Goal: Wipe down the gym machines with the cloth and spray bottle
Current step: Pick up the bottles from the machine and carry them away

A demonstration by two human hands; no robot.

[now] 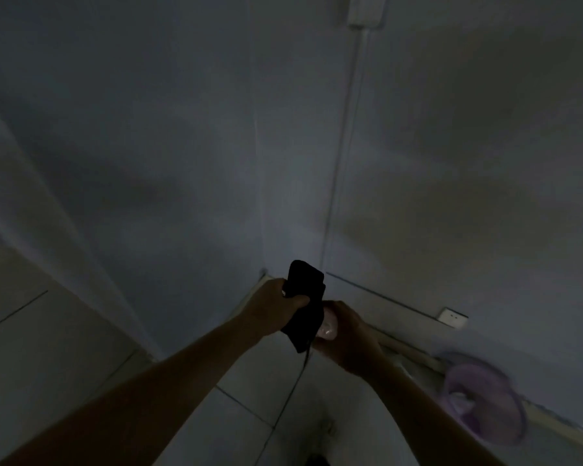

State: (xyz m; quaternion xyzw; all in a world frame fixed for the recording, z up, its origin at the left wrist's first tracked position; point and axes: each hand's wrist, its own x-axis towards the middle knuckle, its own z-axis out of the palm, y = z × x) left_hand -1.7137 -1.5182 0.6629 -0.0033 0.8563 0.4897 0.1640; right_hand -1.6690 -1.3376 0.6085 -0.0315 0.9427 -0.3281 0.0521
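- Dim wall corner [261, 196]; no machine visible
- Left hand [276, 304] grips black cloth [307, 294], 6 o'clock; right hand [354, 334] holds pale bottle [329, 327] at cloth's 4 o'clock
- Judged: wetting cloth; next needs a machine in reach

Right hand [347, 334] hides most of a pale object [329, 326]

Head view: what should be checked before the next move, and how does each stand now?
1. Cloth held: ok, left hand grips the black cloth.
2. Spray bottle held: cannot tell; right hand holds a pale pink object, mostly hidden.
3. Gym machine in view: not ok; walls and tiled floor show none.
4. Lighting: not ok, very dim.
5. Floor at right: cannot tell; blurred purple object by the wall.
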